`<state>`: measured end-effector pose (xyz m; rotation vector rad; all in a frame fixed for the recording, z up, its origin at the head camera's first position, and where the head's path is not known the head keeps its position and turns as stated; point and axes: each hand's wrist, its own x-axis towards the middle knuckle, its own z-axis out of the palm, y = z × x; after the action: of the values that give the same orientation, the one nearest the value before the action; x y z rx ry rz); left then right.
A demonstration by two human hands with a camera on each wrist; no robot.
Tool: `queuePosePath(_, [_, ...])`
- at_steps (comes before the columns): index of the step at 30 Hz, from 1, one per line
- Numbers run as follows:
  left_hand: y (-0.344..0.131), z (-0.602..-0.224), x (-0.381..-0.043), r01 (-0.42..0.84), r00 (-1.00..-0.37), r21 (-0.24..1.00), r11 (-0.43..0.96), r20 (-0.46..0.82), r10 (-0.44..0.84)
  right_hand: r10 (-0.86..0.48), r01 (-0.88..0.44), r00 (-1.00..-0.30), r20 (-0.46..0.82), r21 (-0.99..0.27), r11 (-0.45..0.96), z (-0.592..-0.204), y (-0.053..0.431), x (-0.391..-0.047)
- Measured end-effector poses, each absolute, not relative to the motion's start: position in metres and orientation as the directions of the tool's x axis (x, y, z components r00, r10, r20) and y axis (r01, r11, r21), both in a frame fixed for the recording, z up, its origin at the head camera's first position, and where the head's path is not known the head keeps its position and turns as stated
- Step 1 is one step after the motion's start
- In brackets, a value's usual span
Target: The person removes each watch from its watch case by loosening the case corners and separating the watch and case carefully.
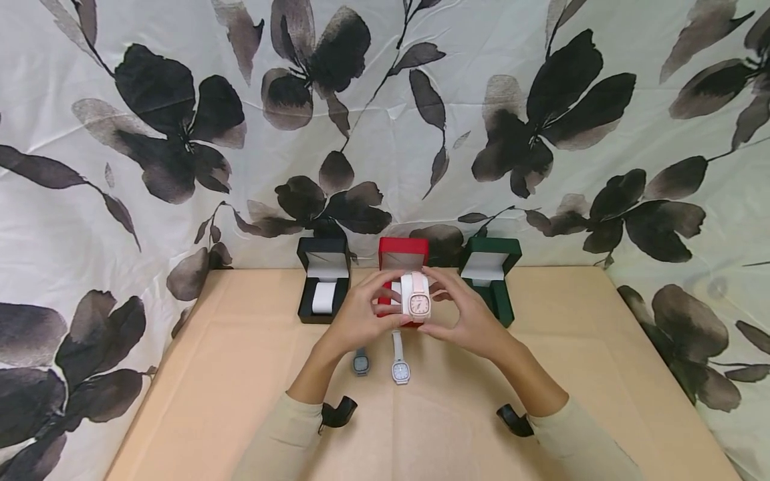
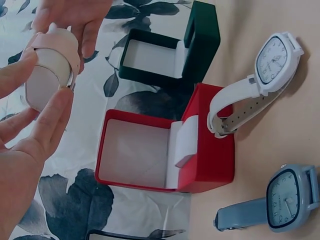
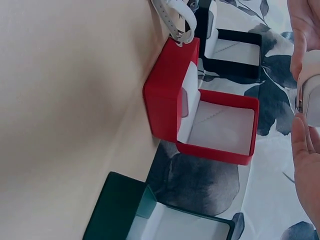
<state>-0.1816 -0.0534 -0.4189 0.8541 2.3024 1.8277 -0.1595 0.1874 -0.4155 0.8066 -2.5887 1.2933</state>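
Note:
Held up between both hands over the red box is a wristwatch (image 1: 419, 304) with a pale pink strap, wrapped round a white cushion (image 1: 406, 286). My left hand (image 1: 362, 312) grips it from the left, thumb and fingertips against the cushion and strap. From the other side my right hand (image 1: 466, 312) pinches it, fingers at the top and thumb near the bottom. The left wrist view shows the pink strap (image 2: 70, 42) curving round the cushion. Behind and below stands the open red box (image 2: 217, 150), with a white cushion (image 2: 187, 140) inside; the hands partly hide it in the head view.
An open black box (image 1: 323, 264) with a white cushion (image 1: 323, 298) stands on the left, an open green box (image 1: 514, 300) on the right. A grey-blue watch (image 1: 361, 363) and a white watch (image 1: 400, 371) lie on the table (image 1: 210, 401) in front. A floral cloth (image 1: 421, 200) hangs behind.

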Motion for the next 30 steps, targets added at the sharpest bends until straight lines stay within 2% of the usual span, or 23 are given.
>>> queuePosePath(14, [-0.051,-0.423,-0.177,0.353,-0.850,0.932,0.087,0.280,0.446,-0.444,-0.592,-0.805,0.393,-0.578,0.562,-0.413,0.179,-0.167])
queuePosePath(30, [-0.049,-0.429,-0.179,0.394,-0.827,0.915,0.091,0.310,0.469,-0.465,-0.566,-0.821,0.332,-0.577,0.588,-0.416,0.181,-0.164])
